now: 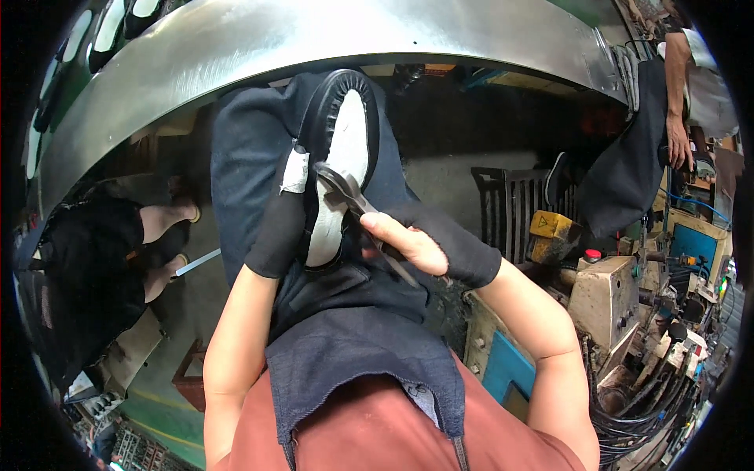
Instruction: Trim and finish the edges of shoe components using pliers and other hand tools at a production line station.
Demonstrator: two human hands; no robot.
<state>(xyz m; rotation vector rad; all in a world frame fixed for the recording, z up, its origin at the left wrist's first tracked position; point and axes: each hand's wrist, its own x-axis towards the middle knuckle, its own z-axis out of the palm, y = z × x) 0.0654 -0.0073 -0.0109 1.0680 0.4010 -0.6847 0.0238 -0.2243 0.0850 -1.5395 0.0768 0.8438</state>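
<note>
A black shoe upper (318,122) lies sole side up on my lap, toe pointing away from me. Its edge is gathered in pleats around a white insole (346,140). My left hand (284,212), in a black fingerless glove with white tape on a digit, grips the shoe's left side; most of its fingers are hidden. Dark metal pincers (345,188) are in my right hand (424,243), also gloved in black, with the thumb along the tool. The head of the pincers rests over the insole near the left edge, beside the taped digit.
A curved metal table (377,27) spans the far side, with several shoes (110,27) beyond its left end. At right stand a machine with a red button (592,254), a yellow pedal (552,233) and black hoses (636,428). Other people's legs (169,220) and a hand (678,141) show at the sides.
</note>
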